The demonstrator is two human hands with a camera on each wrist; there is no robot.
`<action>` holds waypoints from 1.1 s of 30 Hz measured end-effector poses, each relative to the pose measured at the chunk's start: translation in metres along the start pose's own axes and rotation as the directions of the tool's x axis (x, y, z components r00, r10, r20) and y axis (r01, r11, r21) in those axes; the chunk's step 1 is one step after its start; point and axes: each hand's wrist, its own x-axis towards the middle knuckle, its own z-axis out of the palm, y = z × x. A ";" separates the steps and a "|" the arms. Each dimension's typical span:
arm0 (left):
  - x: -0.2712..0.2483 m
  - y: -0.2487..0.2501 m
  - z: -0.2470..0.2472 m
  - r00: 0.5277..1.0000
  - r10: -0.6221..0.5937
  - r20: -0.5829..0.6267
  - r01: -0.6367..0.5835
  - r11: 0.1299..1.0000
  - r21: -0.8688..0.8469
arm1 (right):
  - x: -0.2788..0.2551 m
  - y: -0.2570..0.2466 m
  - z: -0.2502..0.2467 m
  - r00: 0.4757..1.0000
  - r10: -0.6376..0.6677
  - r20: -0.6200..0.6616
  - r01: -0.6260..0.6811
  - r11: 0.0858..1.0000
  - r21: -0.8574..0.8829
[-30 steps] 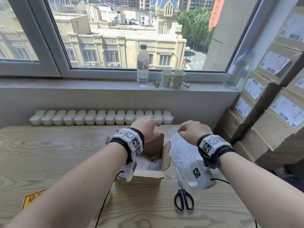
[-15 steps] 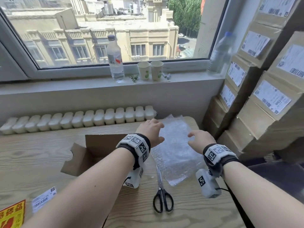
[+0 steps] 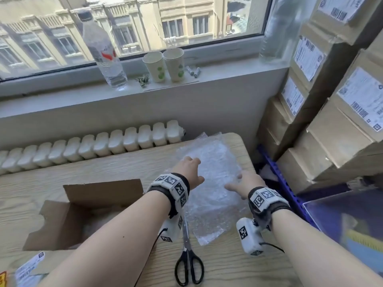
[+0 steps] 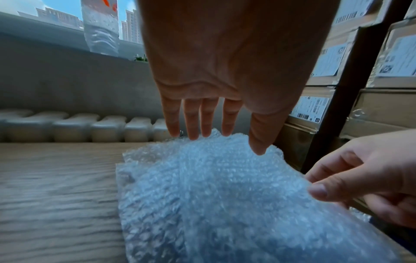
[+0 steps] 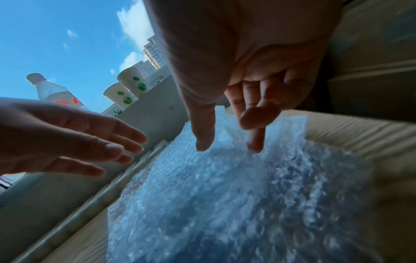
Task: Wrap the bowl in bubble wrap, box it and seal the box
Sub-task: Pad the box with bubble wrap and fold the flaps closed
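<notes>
L hand [image 3: 189,170] splayed over bubble wrap [image 3: 214,156]; R hand [image 3: 245,182] at edge, grip unclear (blurry). Risk: tug slides it off table [image 3: 93,172].

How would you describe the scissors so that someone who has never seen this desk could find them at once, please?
Start at the light wooden table below the window. Near its front edge, between the open brown cardboard box and the clear sheet of bubble wrap, lie the scissors, blades pointing toward the window. Nothing else there has black loop handles and metal blades.
</notes>
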 end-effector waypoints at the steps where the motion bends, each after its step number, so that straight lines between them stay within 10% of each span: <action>1: 0.004 0.000 0.004 0.999 -0.015 0.039 0.016 1.000 -0.005 | 0.005 0.000 0.002 1.000 -0.020 0.022 0.020 1.000 -0.006; 5: 0.013 -0.001 0.017 0.991 -0.024 0.130 0.026 1.000 -0.013 | 0.015 0.000 0.009 0.994 -0.108 -0.029 0.107 0.993 -0.043; 11: 0.017 -0.003 0.002 0.947 0.031 -0.320 -0.066 0.993 -0.101 | 0.013 -0.008 0.004 0.972 -0.220 -0.078 0.229 0.964 0.136; 21: -0.010 0.000 -0.039 0.939 -0.031 -0.342 -0.124 0.897 -0.423 | -0.028 -0.020 -0.019 0.917 -0.347 -0.198 0.395 0.866 0.307; 33: -0.090 -0.016 -0.072 0.857 -0.135 -0.498 -0.360 0.534 -0.765 | -0.094 -0.033 -0.041 0.835 -0.274 -0.478 0.437 0.858 0.271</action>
